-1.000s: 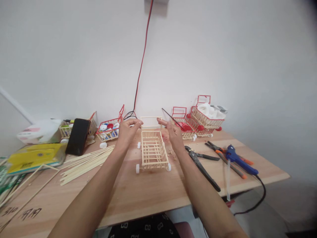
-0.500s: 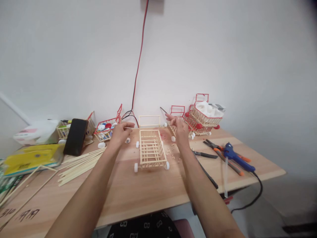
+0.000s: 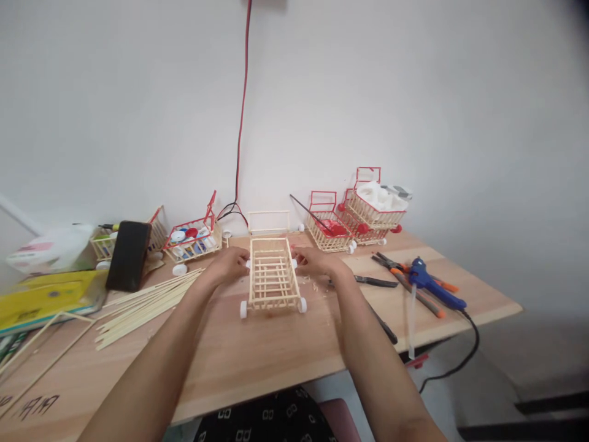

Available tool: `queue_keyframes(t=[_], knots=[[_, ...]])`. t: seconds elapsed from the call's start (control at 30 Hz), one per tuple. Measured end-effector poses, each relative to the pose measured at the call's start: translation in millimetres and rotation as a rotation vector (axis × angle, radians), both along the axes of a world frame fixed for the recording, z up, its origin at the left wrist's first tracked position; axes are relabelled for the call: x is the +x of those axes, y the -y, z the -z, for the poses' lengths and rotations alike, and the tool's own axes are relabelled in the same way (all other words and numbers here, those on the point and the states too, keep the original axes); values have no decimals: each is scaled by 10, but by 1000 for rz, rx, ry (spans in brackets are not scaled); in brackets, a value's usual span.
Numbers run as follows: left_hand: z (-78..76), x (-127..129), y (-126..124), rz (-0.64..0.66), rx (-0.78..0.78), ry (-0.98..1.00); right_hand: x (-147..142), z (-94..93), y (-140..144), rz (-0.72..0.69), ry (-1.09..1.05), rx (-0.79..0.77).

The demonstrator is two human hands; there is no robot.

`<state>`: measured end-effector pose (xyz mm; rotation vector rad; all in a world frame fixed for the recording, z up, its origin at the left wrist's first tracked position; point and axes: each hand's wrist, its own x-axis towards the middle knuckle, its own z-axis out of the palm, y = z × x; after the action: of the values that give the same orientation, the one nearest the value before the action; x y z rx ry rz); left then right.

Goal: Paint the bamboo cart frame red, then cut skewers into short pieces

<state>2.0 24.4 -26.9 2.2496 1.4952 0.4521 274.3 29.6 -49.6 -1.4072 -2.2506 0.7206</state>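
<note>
While both hands, left (image 3: 229, 264) and right (image 3: 313, 261), touch the stick cart (image 3: 271, 273), their grip is unclear.

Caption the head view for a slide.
Both hands, left hand and right hand, grip the unpainted stick cart on the wooden table.

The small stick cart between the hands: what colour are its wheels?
White wheels on the pale wooden cart, seen in the head view.

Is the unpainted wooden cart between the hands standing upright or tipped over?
Upright. The unpainted cart stands on the table with its white wheels down and its open basket facing up.
</note>
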Motion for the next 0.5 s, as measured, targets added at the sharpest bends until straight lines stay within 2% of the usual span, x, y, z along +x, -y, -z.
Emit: queue_keyframes(t=[0.17, 0.37, 0.5], knots=[[72, -6, -46, 21, 51, 31, -79, -5, -16, 7, 53, 39], [103, -54, -78, 79, -6, 161, -119, -6, -6, 13, 18, 93], [111, -44, -72, 57, 9, 189, -162, 53, -67, 42, -35, 141]])
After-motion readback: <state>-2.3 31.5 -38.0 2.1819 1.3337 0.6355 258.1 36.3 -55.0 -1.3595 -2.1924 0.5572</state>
